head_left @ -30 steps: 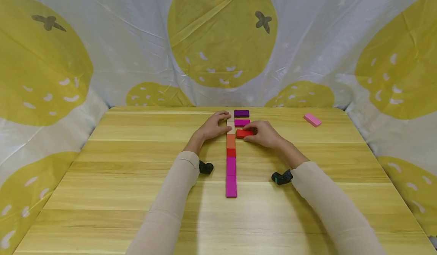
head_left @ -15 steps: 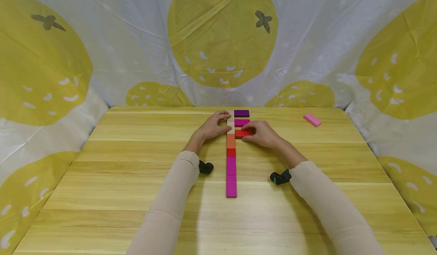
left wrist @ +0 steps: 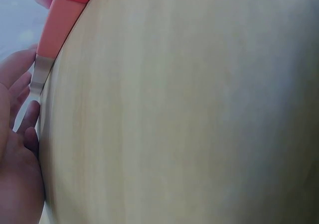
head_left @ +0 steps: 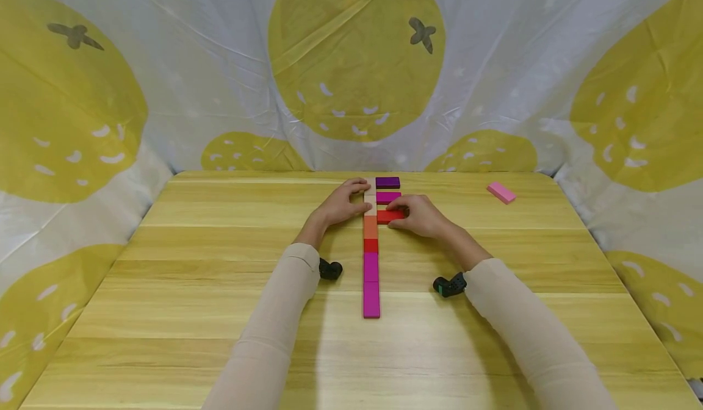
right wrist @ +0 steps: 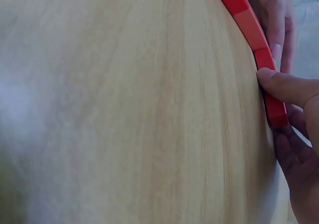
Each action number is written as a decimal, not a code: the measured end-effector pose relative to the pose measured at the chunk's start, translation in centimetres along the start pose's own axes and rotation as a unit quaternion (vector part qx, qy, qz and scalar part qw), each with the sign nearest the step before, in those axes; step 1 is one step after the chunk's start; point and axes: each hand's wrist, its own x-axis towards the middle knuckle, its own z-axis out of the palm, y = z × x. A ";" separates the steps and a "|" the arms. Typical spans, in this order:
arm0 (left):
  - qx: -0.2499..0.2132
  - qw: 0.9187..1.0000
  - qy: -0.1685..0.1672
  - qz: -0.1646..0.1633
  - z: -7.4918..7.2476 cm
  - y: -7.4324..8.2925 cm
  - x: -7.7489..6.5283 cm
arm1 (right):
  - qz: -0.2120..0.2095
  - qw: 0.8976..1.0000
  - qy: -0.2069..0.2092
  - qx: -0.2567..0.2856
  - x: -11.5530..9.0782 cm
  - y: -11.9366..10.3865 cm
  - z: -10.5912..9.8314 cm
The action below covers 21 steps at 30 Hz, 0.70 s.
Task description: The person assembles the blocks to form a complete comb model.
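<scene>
My right hand (head_left: 425,216) pinches a red block (head_left: 384,217) between thumb and fingers. The block lies crosswise, its left end against a long column of flat blocks. Fingertips of my left hand (head_left: 340,205) rest along the left side of the pale blocks (head_left: 370,205) at the column's far end. Nearer in that column come an orange block (head_left: 370,227), a short red one (head_left: 370,246) and two magenta blocks (head_left: 371,300). Beyond the pinched block, a magenta block (head_left: 389,197) and a purple block (head_left: 387,182) also stick out rightward. In the right wrist view, my thumb (right wrist: 266,74) presses the red block's side.
A loose pink block (head_left: 501,193) lies at the far right of the wooden table (head_left: 165,312). Behind the table hangs a white curtain (head_left: 219,50) with yellow fruit prints. Black wrist cameras stick out from both sleeves.
My right hand has slid the red block slightly left, closing the small gap to the column. The left hand stays in place.
</scene>
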 end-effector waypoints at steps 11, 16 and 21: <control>0.003 1.000 -0.002 0.002 -0.1 0.1 0.0 | -0.003 1.000 -0.008 0.010 -0.1 0.3 -0.4; 0.001 1.000 -0.004 -0.001 -0.1 0.3 -0.1 | -0.002 1.000 -0.012 0.026 -0.6 0.4 -1.5; -0.001 1.000 -0.006 0.001 -0.1 0.2 -0.1 | -0.006 0.999 -0.009 0.031 -1.2 0.7 -2.9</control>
